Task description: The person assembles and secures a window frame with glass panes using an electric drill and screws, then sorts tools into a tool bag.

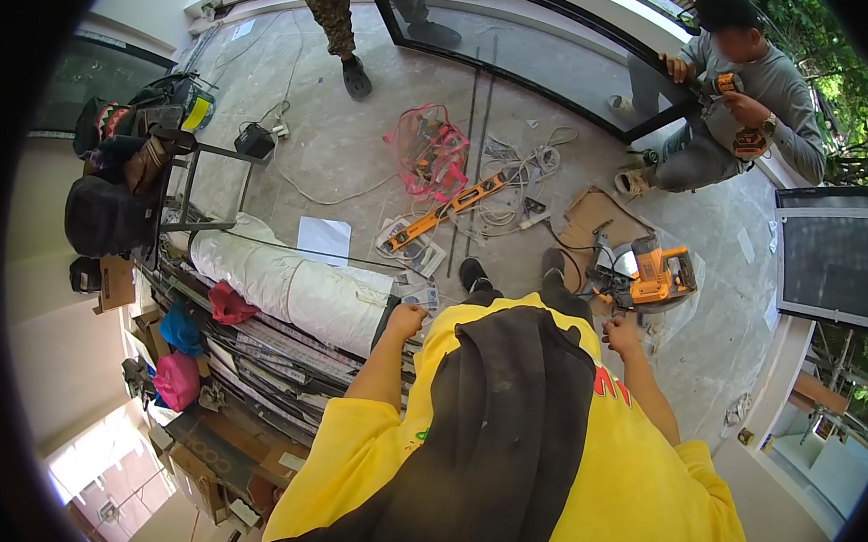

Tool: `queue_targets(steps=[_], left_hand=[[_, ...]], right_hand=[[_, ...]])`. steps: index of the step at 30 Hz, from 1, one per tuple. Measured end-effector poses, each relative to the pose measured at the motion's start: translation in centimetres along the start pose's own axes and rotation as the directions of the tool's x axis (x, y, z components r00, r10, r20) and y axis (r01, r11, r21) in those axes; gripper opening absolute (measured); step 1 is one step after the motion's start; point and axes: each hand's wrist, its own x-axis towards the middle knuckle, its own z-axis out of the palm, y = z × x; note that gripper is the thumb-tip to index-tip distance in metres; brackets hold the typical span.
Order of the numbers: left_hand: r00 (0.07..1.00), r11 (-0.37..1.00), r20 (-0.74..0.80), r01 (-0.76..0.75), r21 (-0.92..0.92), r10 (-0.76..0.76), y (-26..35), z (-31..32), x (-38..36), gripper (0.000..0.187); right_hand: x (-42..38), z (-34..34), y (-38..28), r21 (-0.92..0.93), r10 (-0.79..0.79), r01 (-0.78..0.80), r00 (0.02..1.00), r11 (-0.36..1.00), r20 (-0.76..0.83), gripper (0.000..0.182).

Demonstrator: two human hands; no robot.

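My left hand [408, 321] is low in front of me with its fingers curled, close to the dark end of a long white wrapped roll [288, 279]. What those fingers hold, if anything, is too small to tell. On the other side, my right hand [622, 333] is also closed, just short of an orange miter saw [655, 278] on the floor; its contents are hidden. An orange spirit level [446, 211] lies aslant on the tiles ahead of my feet. Beside it are a pink mesh bag [428, 153] and a tangle of white cord [530, 178].
A crouching person [751, 106] holds an orange drill at a large black-framed glass panel [550, 58]. Another person's legs [333, 24] stand at the panel's far end. Long dark profiles [275, 361] are stacked on my left, near a metal frame [205, 188]. Cords cross the floor.
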Motion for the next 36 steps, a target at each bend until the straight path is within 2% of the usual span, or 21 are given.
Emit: queue_targets(steps=[4, 8, 13, 17, 19, 21, 23, 27, 30, 32, 36], left_hand=[[0.995, 0.996, -0.037, -0.087, 0.01, 0.088, -0.2, -0.6, 0.5, 0.03], [0.998, 0.998, -0.024, -0.058, -0.02, 0.058, 1.0, -1.9, -0.3, 0.029], [0.997, 0.995, -0.017, -0.075, -0.061, 0.074, 1.1, -2.9, -0.8, 0.028], [0.996, 0.995, 0.039, -0.08, -0.052, 0.082, -4.9, -3.2, 5.1, 0.025], [0.995, 0.996, 0.054, -0.084, 0.015, 0.083, -4.1, -3.6, 4.7, 0.025], [0.996, 0.994, 0.043, -0.087, 0.071, 0.084, -3.7, -4.3, 5.2, 0.025], [0.989, 0.978, 0.046, -0.147, 0.15, 0.141, -3.3, -4.8, 5.8, 0.027], [0.991, 0.965, 0.061, -0.129, 0.228, 0.118, -0.1, -5.5, 5.1, 0.027], [0.977, 0.958, 0.08, -0.208, 0.199, 0.196, 0.7, -6.0, 5.9, 0.028], [0.99, 0.993, 0.086, -0.117, 0.03, 0.114, 1.1, -5.7, 6.4, 0.029], [0.993, 0.994, 0.071, -0.102, 0.041, 0.099, 2.4, -5.4, 6.2, 0.028]], right_hand=[[-0.6, 1.0, -1.3, 0.014, -0.041, 0.041, 0.999, 0.999, -0.014, 0.024], [0.2, 1.7, -0.3, -0.002, -0.035, 0.035, 0.999, 0.999, -0.019, 0.024], [0.4, 2.5, 2.3, -0.004, -0.103, 0.103, 0.994, 0.995, -0.046, 0.026], [-0.4, 3.3, 2.9, -0.06, -0.132, 0.126, 0.986, 0.99, -0.1, 0.029], [-0.8, 4.1, 3.2, -0.063, -0.132, 0.125, 0.982, 0.99, -0.135, 0.03], [-1.1, 4.6, 3.4, -0.144, -0.176, 0.154, 0.971, 0.978, -0.161, 0.031], [-0.9, 5.2, 3.9, -0.113, -0.177, 0.159, 0.968, 0.981, -0.176, 0.031], [-1.8, 5.9, 4.2, -0.096, -0.18, 0.163, 0.962, 0.982, -0.207, 0.03], [-2.4, 6.3, 4.3, -0.048, -0.109, 0.101, 0.976, 0.994, -0.19, 0.029], [-2.4, 6.7, 4.8, -0.038, -0.11, 0.105, 0.975, 0.994, -0.191, 0.029], [-2.1, 7.3, 5.9, -0.026, -0.097, 0.094, 0.979, 0.995, -0.178, 0.028]])
